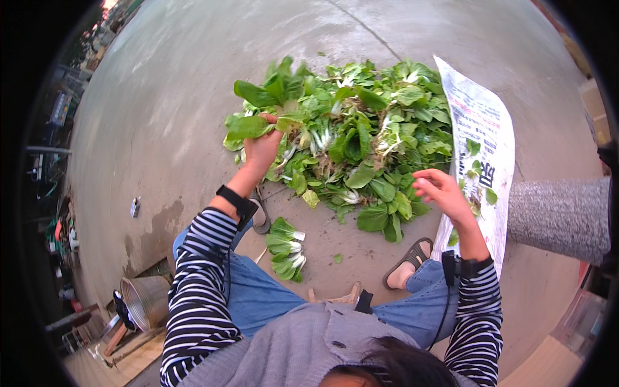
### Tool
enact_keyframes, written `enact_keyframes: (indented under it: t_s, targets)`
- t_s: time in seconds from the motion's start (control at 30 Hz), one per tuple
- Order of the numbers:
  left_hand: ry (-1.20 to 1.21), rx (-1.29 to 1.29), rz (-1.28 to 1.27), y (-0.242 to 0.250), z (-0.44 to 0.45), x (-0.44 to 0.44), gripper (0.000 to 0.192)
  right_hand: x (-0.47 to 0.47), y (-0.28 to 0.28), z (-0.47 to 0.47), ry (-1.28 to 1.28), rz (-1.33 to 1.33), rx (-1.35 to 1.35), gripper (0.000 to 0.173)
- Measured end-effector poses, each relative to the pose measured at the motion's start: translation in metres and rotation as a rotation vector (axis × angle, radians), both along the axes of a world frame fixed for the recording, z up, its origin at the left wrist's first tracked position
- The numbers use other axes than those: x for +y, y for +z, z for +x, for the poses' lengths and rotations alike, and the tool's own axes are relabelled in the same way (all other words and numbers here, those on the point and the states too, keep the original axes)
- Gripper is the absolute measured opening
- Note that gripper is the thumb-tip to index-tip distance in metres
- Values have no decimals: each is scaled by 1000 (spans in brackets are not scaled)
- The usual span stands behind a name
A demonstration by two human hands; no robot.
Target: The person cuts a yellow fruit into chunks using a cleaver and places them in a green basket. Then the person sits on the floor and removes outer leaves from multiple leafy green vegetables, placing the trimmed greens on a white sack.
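A large heap of leafy bok choy (358, 140), many plants with roots and soil on them, lies on the concrete ground. At its left side my left hand (263, 140) grips a bok choy plant (278, 92), partly blurred, leaves pointing up and left. My right hand (437, 191) is over the heap's lower right edge, fingers loosely apart, holding nothing that shows. Several trimmed bok choy heads (288, 249) lie in a small row between my feet, white stem ends to the right. A white woven sack (483, 130) with print lies flat along the heap's right side, with loose leaves on it.
A grey cylindrical roll or post (556, 217) stands right of the sack. At the lower left are a metal bucket (147, 302) and wooden boards (138, 358). A small object (135, 207) lies on the ground at left. A loose leaf (337, 258) lies between my feet.
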State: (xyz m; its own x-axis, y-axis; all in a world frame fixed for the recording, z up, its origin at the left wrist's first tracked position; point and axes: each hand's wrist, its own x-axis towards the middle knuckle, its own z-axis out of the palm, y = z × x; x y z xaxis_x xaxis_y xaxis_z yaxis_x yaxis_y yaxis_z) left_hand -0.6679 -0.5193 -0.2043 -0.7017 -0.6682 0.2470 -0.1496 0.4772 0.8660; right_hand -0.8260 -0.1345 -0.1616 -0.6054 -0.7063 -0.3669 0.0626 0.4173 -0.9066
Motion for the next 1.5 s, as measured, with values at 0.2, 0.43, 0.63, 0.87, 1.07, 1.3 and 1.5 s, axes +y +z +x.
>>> enact_keyframes:
  t_s: [0.2, 0.43, 0.63, 0.87, 1.07, 1.3, 1.5]
  targets:
    - [-490, 392, -74, 54, 0, 109, 19, -26, 6, 39, 47, -425, -728, 47]
    - [-825, 104, -648, 77, 10, 155, 44, -22, 3, 50, -46, -895, -945, 50]
    - [-1011, -103, -898, 92, 3, 141, 36, -21, 13, 45, -53, -596, -449, 53]
    - [-1042, -220, -904, 82, 0, 130, 44, -26, -8, 58, -102, -649, -373, 60]
    - [-963, -293, -547, 71, -2, 131, 40, -41, -22, 57, -11, -550, -360, 59]
    - [-819, -381, -265, 57, 2, 139, 37, -51, -22, 65, -21, -509, -336, 58]
    - [-869, -269, -69, 41, 4, 138, 46, -50, -13, 73, -59, -407, -463, 59]
